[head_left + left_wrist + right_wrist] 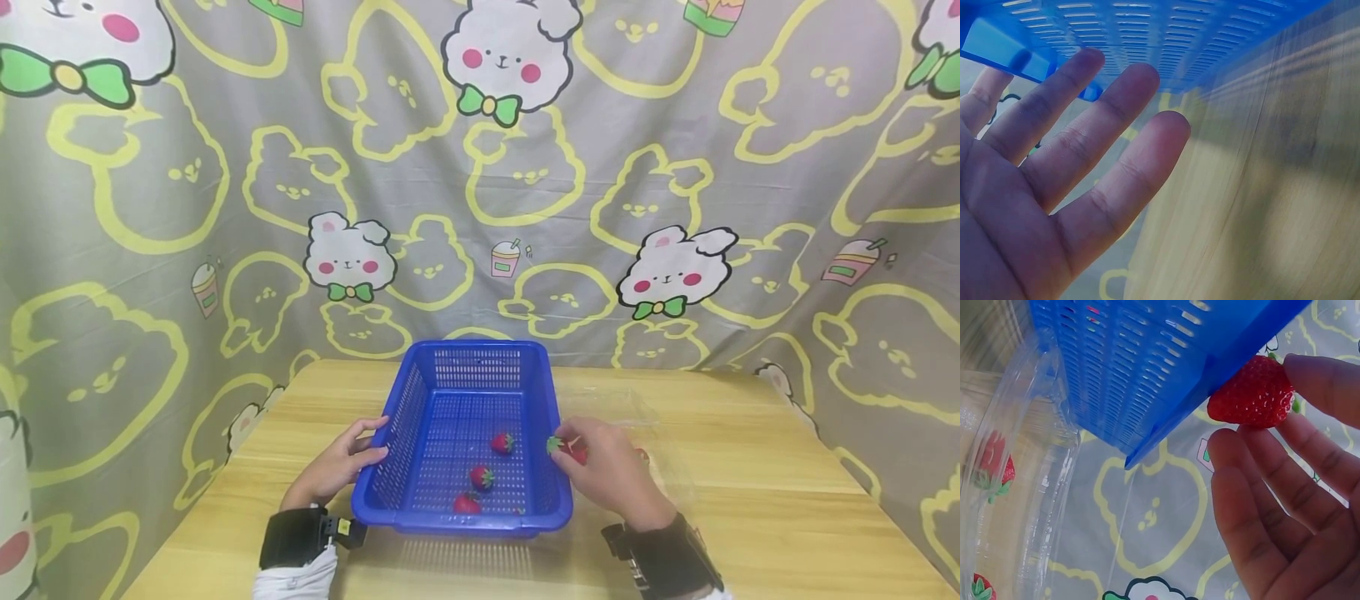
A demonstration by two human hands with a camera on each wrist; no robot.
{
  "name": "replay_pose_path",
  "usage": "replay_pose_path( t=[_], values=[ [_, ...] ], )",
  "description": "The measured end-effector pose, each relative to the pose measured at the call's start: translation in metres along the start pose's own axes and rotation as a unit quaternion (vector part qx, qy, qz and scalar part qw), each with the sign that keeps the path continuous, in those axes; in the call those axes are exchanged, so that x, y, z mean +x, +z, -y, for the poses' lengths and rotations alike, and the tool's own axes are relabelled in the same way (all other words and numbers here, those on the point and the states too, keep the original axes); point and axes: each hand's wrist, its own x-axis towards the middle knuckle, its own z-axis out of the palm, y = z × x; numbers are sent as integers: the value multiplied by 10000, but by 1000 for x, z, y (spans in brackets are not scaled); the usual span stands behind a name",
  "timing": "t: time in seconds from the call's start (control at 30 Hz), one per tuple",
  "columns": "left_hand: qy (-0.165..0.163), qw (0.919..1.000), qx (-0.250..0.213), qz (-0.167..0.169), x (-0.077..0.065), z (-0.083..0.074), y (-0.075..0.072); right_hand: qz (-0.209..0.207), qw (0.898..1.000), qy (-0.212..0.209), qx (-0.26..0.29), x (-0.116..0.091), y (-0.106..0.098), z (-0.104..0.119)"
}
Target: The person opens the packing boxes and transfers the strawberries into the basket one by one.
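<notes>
A blue plastic basket with slotted walls stands on the table. Inside it lie several red strawberries with green leaves, among them one strawberry near the right wall. My left hand touches the basket's left side, its fingers straight and spread in the left wrist view. At the right rim, my right hand pinches a strawberry between thumb and fingers. That fruit is beside the rim, its leaves toward the basket in the head view. The right hand partly hides it.
A clear plastic container with more strawberries sits on the wooden table, right of the basket and partly behind the right hand. A grey cartoon-print curtain hangs behind and along both sides.
</notes>
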Motion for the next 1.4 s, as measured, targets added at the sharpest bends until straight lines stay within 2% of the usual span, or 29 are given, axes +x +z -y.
replay_pose_path(
  t=[0.27,0.57,0.73,1.1,1.4],
  values=[
    [3,10000,-54,44,1,1,0,-79,9998,-106,161,-1,4,2],
    [-29,10000,-7,2,-1,0,0,-273,9968,-652,362,-2,14,3],
    [-46,10000,-17,-26,-2,0,0,-191,9955,-852,368,-2,18,4],
    [-23,10000,-40,-2,-1,0,0,-24,9953,-913,308,-3,23,5],
    [26,10000,-52,26,0,0,0,-96,9911,-1304,240,-4,29,8]
  ],
)
